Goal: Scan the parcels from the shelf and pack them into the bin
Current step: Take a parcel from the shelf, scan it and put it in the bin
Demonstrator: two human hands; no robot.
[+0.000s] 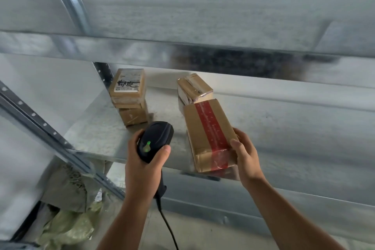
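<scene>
My left hand (145, 165) grips a black corded barcode scanner (155, 141) with a green light glowing on its back, its head turned toward the shelf. My right hand (246, 153) holds a brown cardboard parcel with a red tape stripe (210, 134) by its right side, lifted just above the front edge of the metal shelf (97, 134). Behind it stands another taped brown parcel (193, 89). At the back left of the shelf, a labelled parcel (127, 88) lies on top of a smaller box (133, 116). No bin is in view.
A galvanised shelf board (182, 46) hangs overhead, limiting headroom. A perforated steel upright (50, 134) slants along the left. Below the shelf at lower left lie a crumpled green bag (67, 227) and grey sacking (67, 186). The scanner cable (168, 227) trails down between my forearms.
</scene>
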